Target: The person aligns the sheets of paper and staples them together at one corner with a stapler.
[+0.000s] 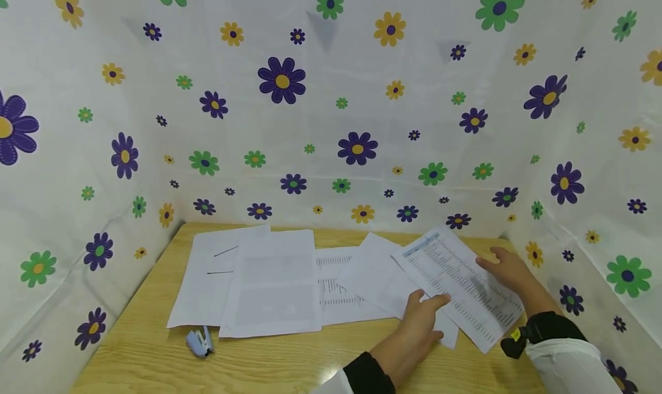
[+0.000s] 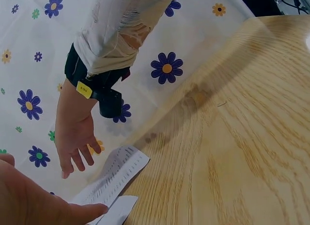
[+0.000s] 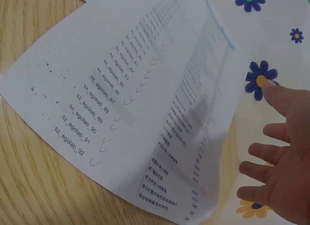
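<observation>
A printed sheet of paper (image 1: 455,279) with a list and handwritten tick marks lies slanted on top of other sheets at the right. Just beyond its right edge is my right hand (image 1: 504,270), fingers spread, holding nothing; the right wrist view shows a gap between this hand (image 3: 281,157) and the paper (image 3: 145,113). My left hand (image 1: 416,325) hovers at the near edge of the sheets, thumb and fingers apart. In the left wrist view its finger (image 2: 87,213) overlaps the corner of a sheet. A blank white sheet (image 1: 380,270) lies partly under the printed one.
More papers lie to the left, a printed one (image 1: 336,311) partly covered by a large sheet (image 1: 279,313). A further sheet (image 1: 199,296) bears two dark lines. A small pale purple stapler (image 1: 200,342) sits near them on the wooden table (image 1: 145,359). Flower-patterned sheeting (image 1: 310,124) encloses the table.
</observation>
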{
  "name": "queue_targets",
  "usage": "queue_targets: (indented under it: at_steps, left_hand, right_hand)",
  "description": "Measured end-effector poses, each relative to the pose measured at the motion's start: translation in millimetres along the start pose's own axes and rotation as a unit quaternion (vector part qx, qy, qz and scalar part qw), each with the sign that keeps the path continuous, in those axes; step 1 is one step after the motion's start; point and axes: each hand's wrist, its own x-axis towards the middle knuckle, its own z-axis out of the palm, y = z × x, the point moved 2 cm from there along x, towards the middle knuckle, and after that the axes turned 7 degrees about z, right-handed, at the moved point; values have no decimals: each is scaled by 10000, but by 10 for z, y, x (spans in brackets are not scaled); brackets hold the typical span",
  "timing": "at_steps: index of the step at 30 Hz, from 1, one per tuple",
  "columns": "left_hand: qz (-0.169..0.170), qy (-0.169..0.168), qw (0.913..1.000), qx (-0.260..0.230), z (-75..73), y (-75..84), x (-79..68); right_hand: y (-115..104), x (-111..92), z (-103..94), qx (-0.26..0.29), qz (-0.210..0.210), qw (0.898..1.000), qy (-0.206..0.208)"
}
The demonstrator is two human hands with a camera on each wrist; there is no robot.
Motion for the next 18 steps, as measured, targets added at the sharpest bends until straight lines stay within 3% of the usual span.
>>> queue_targets:
  at_steps: [12,18]
  left_hand:
    - [-115,7,9967,-805,23,-63,97]
    - [-149,-67,9955,-929,12,-71,114]
  right_hand:
    - [187,167,129,-263,450,9972,-541]
    - [194,175,195,-362,399,9979,-374]
